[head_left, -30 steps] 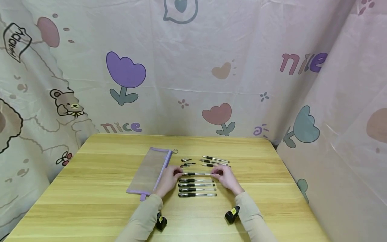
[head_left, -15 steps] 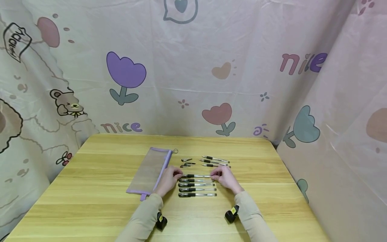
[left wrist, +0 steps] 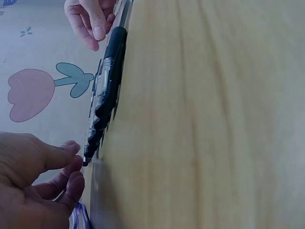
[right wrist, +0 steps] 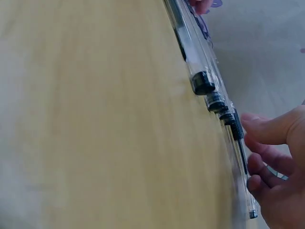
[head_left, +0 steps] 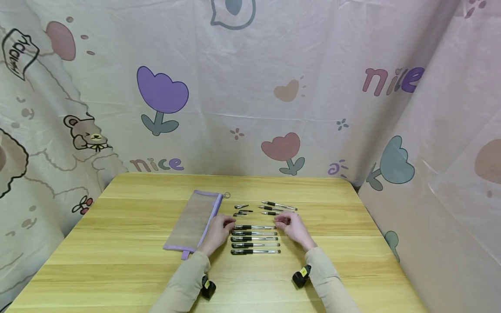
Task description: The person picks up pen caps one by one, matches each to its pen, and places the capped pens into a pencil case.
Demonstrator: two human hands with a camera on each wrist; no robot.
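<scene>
A row of several capped black gel pens (head_left: 254, 251) lies on the wooden table, all parallel with caps to the left. The farthest gel pen (head_left: 254, 227) of that row is between my two hands. My left hand (head_left: 218, 230) is right at its cap end, thumb and fingertips loosely bent and slightly parted. Near the pen's other end my right hand (head_left: 293, 228) has its thumb and fingers apart, gripping nothing. In the right wrist view the clear barrels' black end plugs (right wrist: 203, 83) show beside the right hand (right wrist: 281, 167).
Behind the row are three uncapped pens (head_left: 278, 205) on the right, partly behind my right hand, and loose pen caps (head_left: 241, 206) on the left. A mesh zip pouch (head_left: 192, 221) with purple edging lies left. A patterned curtain (head_left: 235, 87) stands behind the table.
Both hands have brought the farthest pen a little nearer the row. My right hand has since let go of its end and lifted slightly away; my left fingers have loosened at the cap.
</scene>
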